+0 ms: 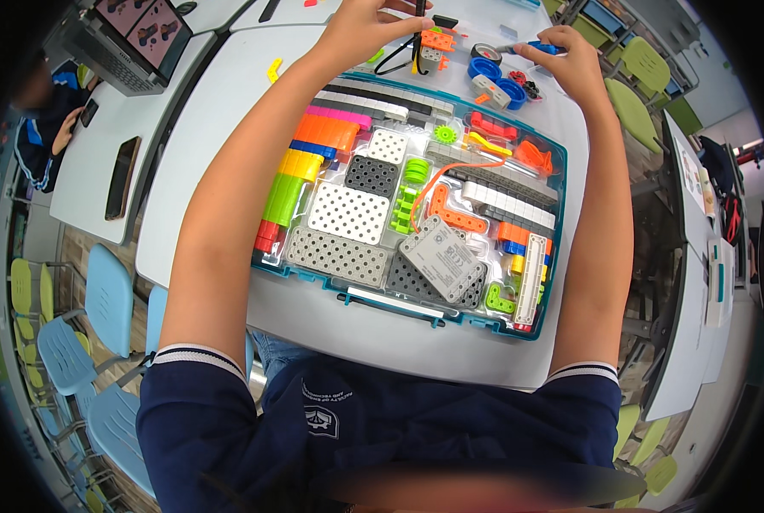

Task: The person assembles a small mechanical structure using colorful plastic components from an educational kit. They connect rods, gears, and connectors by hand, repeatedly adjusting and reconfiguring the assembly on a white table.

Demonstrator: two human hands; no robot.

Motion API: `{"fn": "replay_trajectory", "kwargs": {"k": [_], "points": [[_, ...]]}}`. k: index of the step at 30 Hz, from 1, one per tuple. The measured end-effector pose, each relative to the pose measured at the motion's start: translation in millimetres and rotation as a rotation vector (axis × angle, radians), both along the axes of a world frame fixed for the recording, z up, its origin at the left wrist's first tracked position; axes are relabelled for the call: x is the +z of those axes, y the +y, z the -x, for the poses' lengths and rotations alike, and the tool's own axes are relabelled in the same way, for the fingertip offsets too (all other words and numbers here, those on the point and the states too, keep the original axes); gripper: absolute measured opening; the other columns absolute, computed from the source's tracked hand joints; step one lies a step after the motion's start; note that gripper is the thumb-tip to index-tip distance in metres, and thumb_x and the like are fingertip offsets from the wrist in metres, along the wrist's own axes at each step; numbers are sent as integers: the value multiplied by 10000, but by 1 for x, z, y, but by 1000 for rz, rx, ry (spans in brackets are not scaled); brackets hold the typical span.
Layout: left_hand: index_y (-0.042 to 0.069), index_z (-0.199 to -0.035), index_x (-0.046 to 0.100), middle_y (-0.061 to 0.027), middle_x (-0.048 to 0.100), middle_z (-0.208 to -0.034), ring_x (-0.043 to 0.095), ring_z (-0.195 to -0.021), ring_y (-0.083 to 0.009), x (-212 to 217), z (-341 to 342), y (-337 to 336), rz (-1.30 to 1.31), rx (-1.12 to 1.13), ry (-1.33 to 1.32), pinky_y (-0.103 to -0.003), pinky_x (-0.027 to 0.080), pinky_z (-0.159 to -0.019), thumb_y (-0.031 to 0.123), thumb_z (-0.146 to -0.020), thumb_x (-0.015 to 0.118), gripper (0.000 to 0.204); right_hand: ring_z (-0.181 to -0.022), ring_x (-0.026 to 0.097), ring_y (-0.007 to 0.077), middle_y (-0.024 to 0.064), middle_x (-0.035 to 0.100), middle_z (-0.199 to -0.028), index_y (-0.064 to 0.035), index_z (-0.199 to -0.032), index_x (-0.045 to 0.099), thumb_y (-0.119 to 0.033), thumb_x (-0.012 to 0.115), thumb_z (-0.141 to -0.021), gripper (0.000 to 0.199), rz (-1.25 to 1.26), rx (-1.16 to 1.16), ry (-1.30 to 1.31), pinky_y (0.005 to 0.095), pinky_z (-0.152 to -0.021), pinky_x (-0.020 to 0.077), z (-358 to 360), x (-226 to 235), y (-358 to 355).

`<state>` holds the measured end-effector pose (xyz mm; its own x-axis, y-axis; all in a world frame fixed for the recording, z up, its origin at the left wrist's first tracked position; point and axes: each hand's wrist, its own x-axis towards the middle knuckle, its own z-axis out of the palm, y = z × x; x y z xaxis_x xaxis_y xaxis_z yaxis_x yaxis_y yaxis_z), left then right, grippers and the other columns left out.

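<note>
The left hand (pixel 360 26) is at the far edge of the tabletop (pixel 219 128), its fingers pinched together on a thin black rod (pixel 418 21) that stands upright over a small orange and grey block assembly (pixel 433 50). A black cable loops out from that assembly on the smooth pale surface. The right hand (pixel 570 60) rests further right, fingers closed around a blue-handled tool (pixel 531 48) that points left toward a cluster of round blue wheels (pixel 489 73) and a grey motor block (pixel 489 85).

Nearer the person lies an open teal-rimmed plastic case (pixel 531 329), rectangular with rounded corners, filling the middle of the tabletop. Inside sit perforated white and grey plates (pixel 348 214), stacked bars in pink, orange, yellow and green at the left, green gears, orange beams, and a square grey controller box (pixel 443 256) lying tilted over a dark plate. A thin orange wire curves across the parts.

Bare tabletop remains to the left of the case and in a narrow strip along its near edge. Both forearms run along the case's sides.
</note>
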<state>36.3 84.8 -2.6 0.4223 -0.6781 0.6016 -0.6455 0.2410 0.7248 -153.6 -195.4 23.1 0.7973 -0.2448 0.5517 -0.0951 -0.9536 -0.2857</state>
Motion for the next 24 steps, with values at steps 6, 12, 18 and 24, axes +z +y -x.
{"fn": "replay_trajectory", "kwargs": {"k": [6, 12, 18, 24], "points": [[-28, -1230, 614, -91, 691, -1075, 683, -989, -152, -4, 0, -4, 41, 5, -36, -299, 564, -866, 114, -905, 787, 394, -899, 707, 206, 103, 733, -976, -4, -983, 791, -454, 875, -768, 506, -249, 66, -75, 329, -801, 541, 11, 9, 12], [27, -1099, 585, -58, 686, -1030, 656, -970, -136, -6, 8, -8, 17, -3, -58, -304, 520, -907, 152, -920, 773, 288, -962, 727, 194, 87, 730, -1031, 31, -1059, 754, -264, 748, -942, 318, -838, 390, -137, 299, -935, 541, 22, 8, 34], [42, -1073, 580, -44, 671, -980, 634, -919, -121, -3, 17, -10, 35, -45, -107, -296, 508, -866, 136, -946, 750, 231, -989, 729, 231, 85, 716, -998, 31, -1058, 758, -208, 749, -939, 267, -1097, 538, -107, 329, -982, 523, 21, 8, 40], [34, -1067, 571, -42, 654, -933, 626, -858, -114, -5, 24, -10, 57, -37, -72, -284, 511, -793, 85, -956, 724, 196, -997, 734, 221, 84, 718, -979, 13, -1043, 733, -232, 725, -964, 258, -1100, 546, -73, 316, -968, 538, 20, 2, 44]]}}
